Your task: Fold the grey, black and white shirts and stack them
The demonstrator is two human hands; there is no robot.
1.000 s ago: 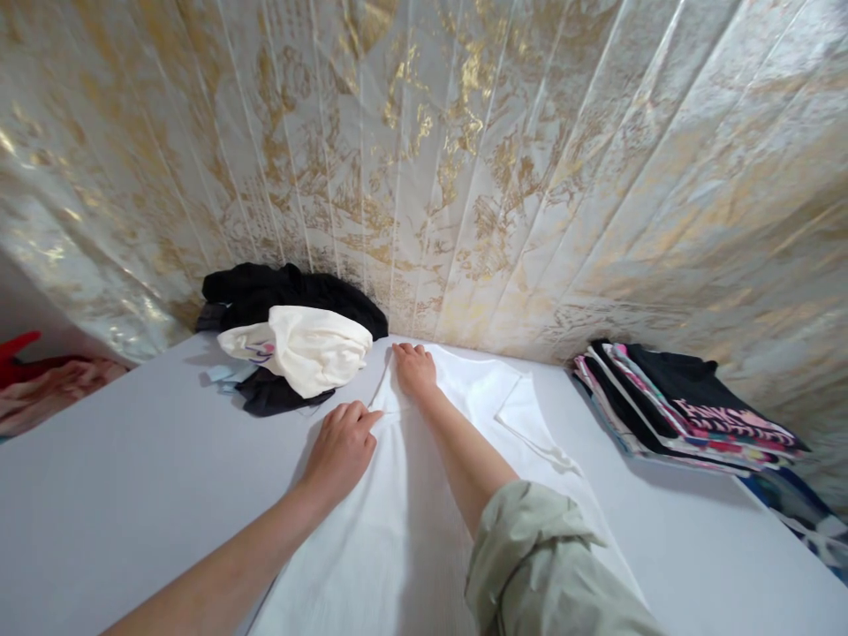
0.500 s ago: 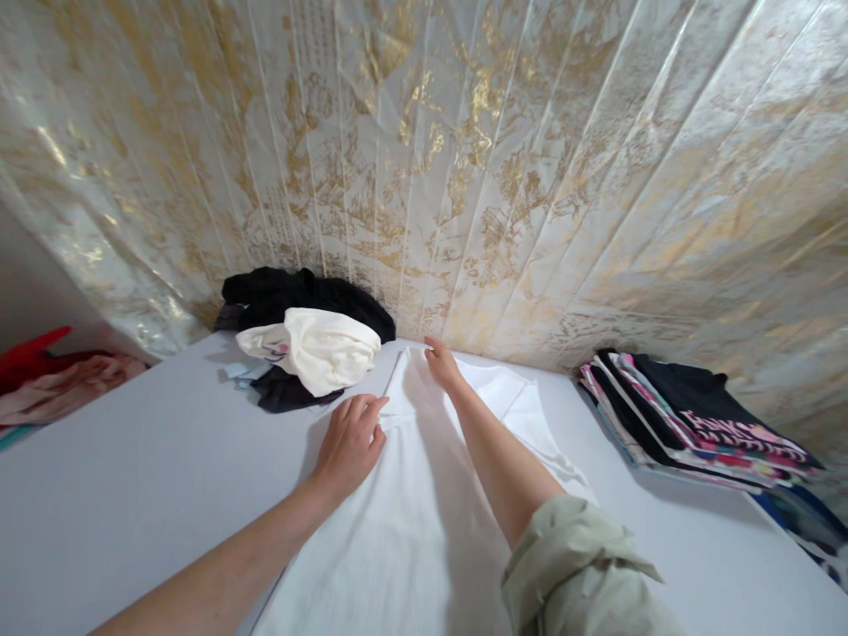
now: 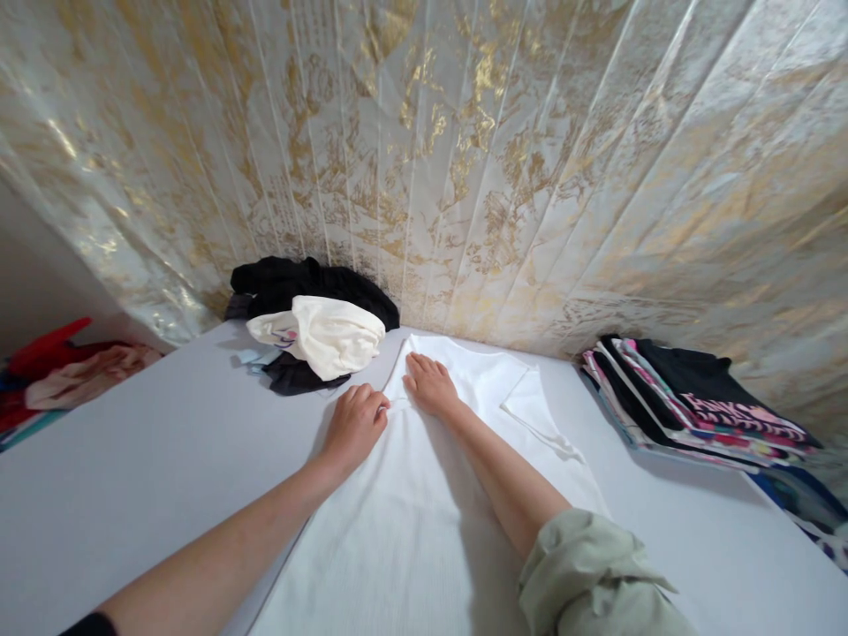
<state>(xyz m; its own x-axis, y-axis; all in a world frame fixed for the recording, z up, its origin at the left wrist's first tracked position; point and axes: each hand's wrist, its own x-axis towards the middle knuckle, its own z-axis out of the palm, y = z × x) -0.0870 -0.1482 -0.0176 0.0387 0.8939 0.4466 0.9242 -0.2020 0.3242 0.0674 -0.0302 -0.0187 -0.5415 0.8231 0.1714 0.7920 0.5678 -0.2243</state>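
A white garment with a short sleeve at its far right lies spread along the table, its far end close to the wall covering. At its far left edge, my left hand has its fingers curled and pinched on the fabric. My right hand rests palm down near the far end, fingers stretched out flat on the cloth. Small creases run from the left hand's grip across the garment.
On the white table, a heap of black clothes with a cream garment lies at the back left. Folded clothes are stacked at the right. Red and pink clothes lie beyond the left edge. A gold-patterned covering hangs behind.
My right hand has come back from the garment's far edge and now lies flat on it. My left hand's fingers have curled in on the left edge. The view has shifted slightly.
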